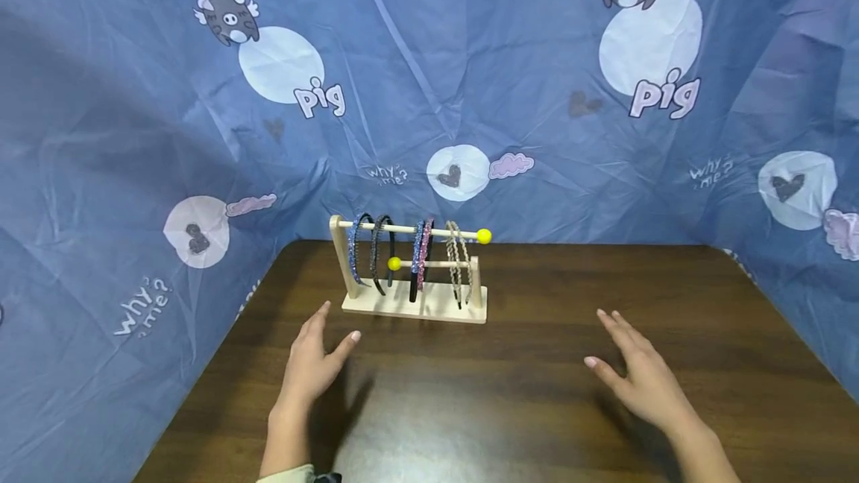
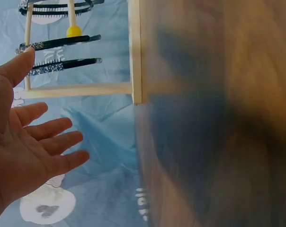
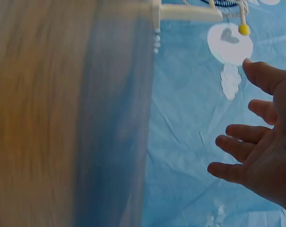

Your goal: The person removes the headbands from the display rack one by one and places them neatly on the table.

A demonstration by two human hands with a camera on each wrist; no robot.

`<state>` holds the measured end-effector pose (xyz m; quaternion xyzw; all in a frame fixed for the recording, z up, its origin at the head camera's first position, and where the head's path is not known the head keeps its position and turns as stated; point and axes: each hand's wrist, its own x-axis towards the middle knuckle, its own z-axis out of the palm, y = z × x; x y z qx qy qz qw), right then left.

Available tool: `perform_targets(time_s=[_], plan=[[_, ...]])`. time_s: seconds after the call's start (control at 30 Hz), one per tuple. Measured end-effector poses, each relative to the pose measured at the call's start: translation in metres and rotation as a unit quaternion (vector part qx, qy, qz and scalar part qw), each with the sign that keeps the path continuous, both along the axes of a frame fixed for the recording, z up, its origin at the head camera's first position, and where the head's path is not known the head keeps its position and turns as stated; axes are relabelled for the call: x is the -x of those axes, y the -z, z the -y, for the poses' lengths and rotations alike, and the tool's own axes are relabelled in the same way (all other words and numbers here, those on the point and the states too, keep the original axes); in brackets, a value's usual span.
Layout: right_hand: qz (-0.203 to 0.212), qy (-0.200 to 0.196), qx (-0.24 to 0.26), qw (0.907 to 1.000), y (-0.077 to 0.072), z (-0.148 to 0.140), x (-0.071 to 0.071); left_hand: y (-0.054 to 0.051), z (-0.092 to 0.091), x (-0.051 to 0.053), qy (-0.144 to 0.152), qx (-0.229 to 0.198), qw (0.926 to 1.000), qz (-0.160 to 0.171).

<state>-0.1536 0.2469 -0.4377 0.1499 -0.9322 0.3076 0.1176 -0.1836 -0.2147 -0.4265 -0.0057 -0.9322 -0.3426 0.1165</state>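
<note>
A light wooden rack [image 1: 416,305] stands at the back left of the table, with two rods ending in yellow balls. Over its rods hang several headbands: a blue one [image 1: 353,252] at the left, a dark one [image 1: 375,256], a pink one [image 1: 423,256] beside another blue one, and beige braided ones [image 1: 453,263] at the right. My left hand [image 1: 312,364] hovers in front of the rack's left end, fingers spread, holding nothing; in the left wrist view the hand [image 2: 34,142] touches no headband visibly. My right hand [image 1: 647,382] is well right of the rack, fingers extended and empty.
The brown wooden table [image 1: 510,393] reaches back to a blue cloth [image 1: 403,95] printed with pigs, hearts and words, which hangs behind it and along both sides. Shadows of both hands fall on the tabletop.
</note>
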Motion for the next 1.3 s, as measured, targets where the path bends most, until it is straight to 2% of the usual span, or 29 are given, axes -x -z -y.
perform_targets(time_s=[0.2, 0.47, 0.7, 0.83, 1.07, 1.3], plan=[[-0.021, -0.049, 0.051, 0.9973, 0.01, 0.024, 0.009, 0.004, -0.002, 0.009, -0.034, -0.076, 0.9965, 0.006], [-0.013, -0.084, 0.154, 0.9845, 0.0, 0.049, 0.027, 0.012, -0.008, 0.028, -0.05, -0.175, 0.9829, 0.029], [-0.029, -0.096, 0.21, 0.9726, 0.002, 0.071, 0.038, 0.021, -0.002, 0.037, -0.06, -0.188, 0.9794, 0.042], [-0.041, -0.098, 0.226, 0.9683, 0.002, 0.082, 0.045, 0.024, 0.003, 0.05, -0.068, -0.197, 0.9775, 0.033], [-0.053, -0.102, 0.27, 0.9559, 0.006, 0.103, 0.059, 0.026, 0.008, 0.069, -0.06, -0.22, 0.9729, 0.041], [-0.062, -0.109, 0.301, 0.9454, -0.013, 0.125, 0.052, 0.034, 0.001, 0.078, -0.065, -0.231, 0.9698, 0.044]])
